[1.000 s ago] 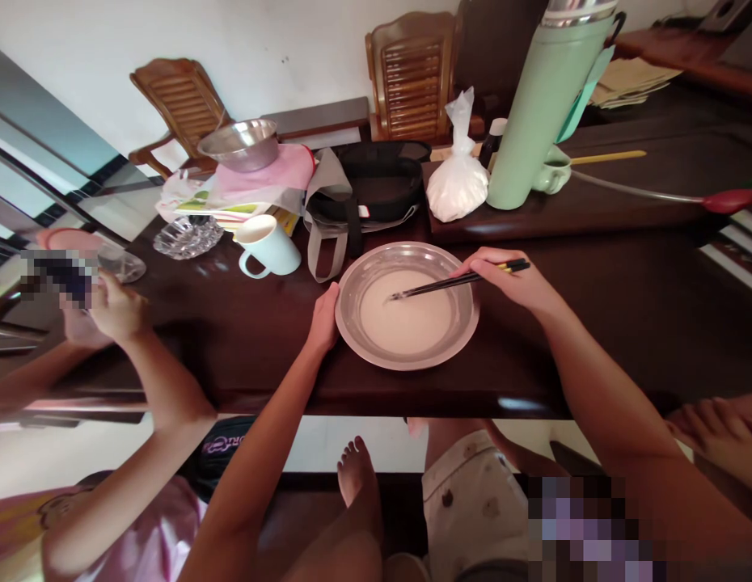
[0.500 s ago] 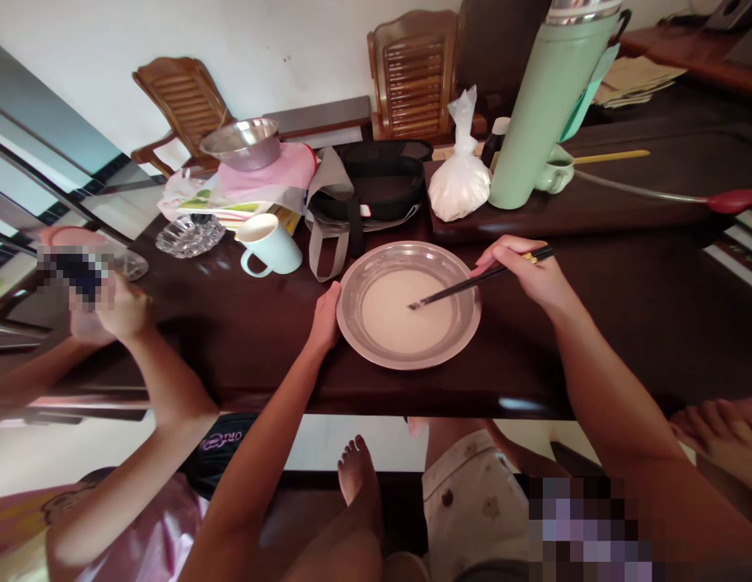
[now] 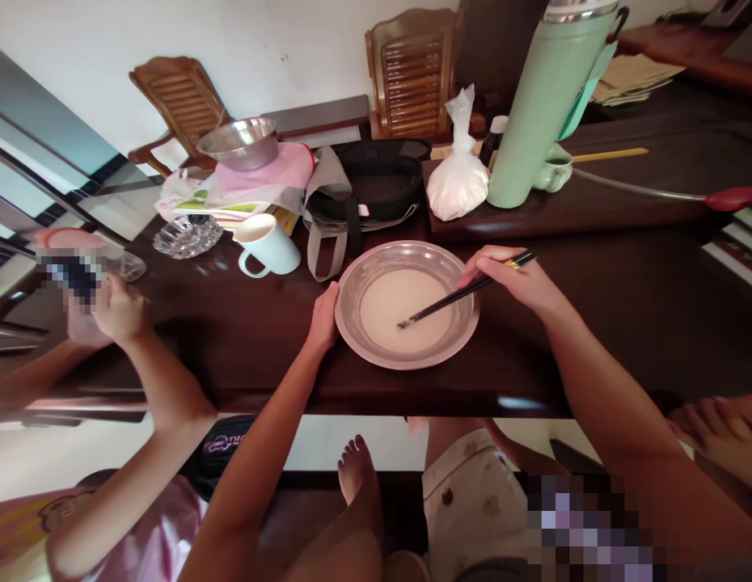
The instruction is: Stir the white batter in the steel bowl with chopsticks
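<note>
A wide metal bowl (image 3: 350,339) stands on the dark table near its front edge, with a pale, milky liquid (image 3: 391,295) in it. My left hand (image 3: 323,317) grips the bowl's left rim; the thumb lies on the near side and the other fingers are hidden. In my right hand (image 3: 503,273) is a pair of black chopsticks (image 3: 452,297) with gold bands, held close together over the bowl's right rim. Their tips, coated with some of the mixture, reach into the liquid left of the bowl's middle.
Behind the bowl are a grey-black bag (image 3: 382,190), a tied bag of white powder (image 3: 458,186) and a tall green flask (image 3: 539,113). A white mug (image 3: 272,246) and a glass ashtray (image 3: 187,237) stand left. Another person's hands (image 3: 124,307) hold a blurred-out object.
My right hand has shifted left and slightly down, and the chopstick tips have moved left and toward me through the liquid. My left hand keeps its place on the rim.
</note>
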A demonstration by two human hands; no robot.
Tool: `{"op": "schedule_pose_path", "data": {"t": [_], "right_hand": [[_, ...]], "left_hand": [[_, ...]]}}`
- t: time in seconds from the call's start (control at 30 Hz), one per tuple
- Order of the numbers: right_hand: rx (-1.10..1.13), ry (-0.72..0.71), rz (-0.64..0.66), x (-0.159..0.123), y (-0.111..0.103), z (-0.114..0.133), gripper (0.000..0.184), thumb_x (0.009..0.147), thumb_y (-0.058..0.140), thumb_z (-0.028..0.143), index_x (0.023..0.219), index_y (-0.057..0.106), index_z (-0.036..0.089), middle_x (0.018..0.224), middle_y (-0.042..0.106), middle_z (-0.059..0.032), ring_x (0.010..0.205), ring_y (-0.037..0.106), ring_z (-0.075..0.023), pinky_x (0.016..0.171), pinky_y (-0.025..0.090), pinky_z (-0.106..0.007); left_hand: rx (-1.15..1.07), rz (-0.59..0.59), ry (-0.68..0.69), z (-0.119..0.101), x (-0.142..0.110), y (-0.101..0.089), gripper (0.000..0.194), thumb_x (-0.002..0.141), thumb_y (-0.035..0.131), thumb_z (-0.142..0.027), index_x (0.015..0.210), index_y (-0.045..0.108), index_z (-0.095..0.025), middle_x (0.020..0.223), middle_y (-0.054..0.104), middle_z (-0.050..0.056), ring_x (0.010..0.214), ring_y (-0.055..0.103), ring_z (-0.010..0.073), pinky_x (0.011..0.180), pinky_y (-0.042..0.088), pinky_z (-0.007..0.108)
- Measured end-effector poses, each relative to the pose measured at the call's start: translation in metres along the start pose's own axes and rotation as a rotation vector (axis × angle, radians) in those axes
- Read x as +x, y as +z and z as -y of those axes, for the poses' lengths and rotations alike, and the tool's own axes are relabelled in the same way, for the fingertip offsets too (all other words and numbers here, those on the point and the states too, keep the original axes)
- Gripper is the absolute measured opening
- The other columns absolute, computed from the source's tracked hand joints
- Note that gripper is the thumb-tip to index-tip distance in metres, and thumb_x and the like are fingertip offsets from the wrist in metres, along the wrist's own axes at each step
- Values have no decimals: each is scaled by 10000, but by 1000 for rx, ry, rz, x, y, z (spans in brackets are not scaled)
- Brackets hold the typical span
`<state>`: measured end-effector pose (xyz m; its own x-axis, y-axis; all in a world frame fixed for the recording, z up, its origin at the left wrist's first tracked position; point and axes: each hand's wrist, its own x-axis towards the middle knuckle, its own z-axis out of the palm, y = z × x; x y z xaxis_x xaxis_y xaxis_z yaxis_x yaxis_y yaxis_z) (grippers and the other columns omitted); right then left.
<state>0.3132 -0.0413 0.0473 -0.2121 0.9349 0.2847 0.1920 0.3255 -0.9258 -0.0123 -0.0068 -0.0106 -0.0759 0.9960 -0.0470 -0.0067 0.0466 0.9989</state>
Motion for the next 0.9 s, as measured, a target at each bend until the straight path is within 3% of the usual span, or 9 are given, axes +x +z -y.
{"op": "schedule_pose_path", "data": {"t": [0.1,0.2,0.3,0.4,0.47,0.57,0.67,0.77,0.9], "right_hand": [[-101,-37,-38,1,0,1,272,905,590,427,816,755,230,852,767,-34,847,721,-201,808,549,-320],[9,-53,-145,1,-4,-3,264,896,602,441,805,737,234,728,749,-21,720,722,-191,749,553,-323],[61,-18,-73,0,-4,-4,267,900,586,457,821,733,248,711,748,-16,685,716,-197,723,556,-338],[-90,-16,22,0,-1,0,280,907,568,462,833,751,264,849,766,-20,834,715,-213,798,555,-351],[-151,-33,-20,1,-1,2,287,901,574,467,817,757,262,878,764,-22,881,709,-219,834,550,-355],[-30,-26,-136,0,-3,-1,289,882,597,482,790,739,249,756,752,-24,751,717,-214,776,560,-362],[63,12,-74,0,-3,-3,289,887,588,489,808,731,250,715,748,-22,684,711,-208,733,563,-359],[-64,-4,28,0,0,-1,282,904,575,462,822,749,256,845,766,-25,827,715,-210,796,552,-343],[-70,-45,-106,1,-2,-1,278,890,599,459,794,745,243,790,754,-26,790,718,-203,787,546,-335]], "left_hand": [[7,-12,-7,0,0,0,467,776,608,-602,632,641,-159,587,617,12,625,552,155,619,445,266],[25,-9,-3,1,1,-1,468,793,593,-595,643,641,-154,615,631,12,618,536,143,618,434,262],[24,-4,5,2,1,-2,461,800,591,-583,627,628,-158,610,619,5,604,514,132,611,422,256],[11,-14,2,0,0,-1,450,795,600,-574,608,619,-165,587,599,2,590,509,133,605,420,258],[4,-16,-7,-1,-1,0,447,795,600,-573,615,628,-165,585,601,4,585,510,134,601,421,260],[9,-4,-1,0,0,0,460,792,599,-587,629,642,-159,602,619,9,582,508,130,594,421,258],[21,-5,8,1,0,-1,473,786,602,-599,629,643,-155,605,628,9,578,505,126,593,425,256],[18,-11,6,0,0,0,474,781,606,-603,626,640,-156,600,626,8,577,506,124,592,425,253],[14,-13,3,1,0,-1,467,781,612,-599,630,636,-158,604,628,8,589,516,127,594,428,252]]}}
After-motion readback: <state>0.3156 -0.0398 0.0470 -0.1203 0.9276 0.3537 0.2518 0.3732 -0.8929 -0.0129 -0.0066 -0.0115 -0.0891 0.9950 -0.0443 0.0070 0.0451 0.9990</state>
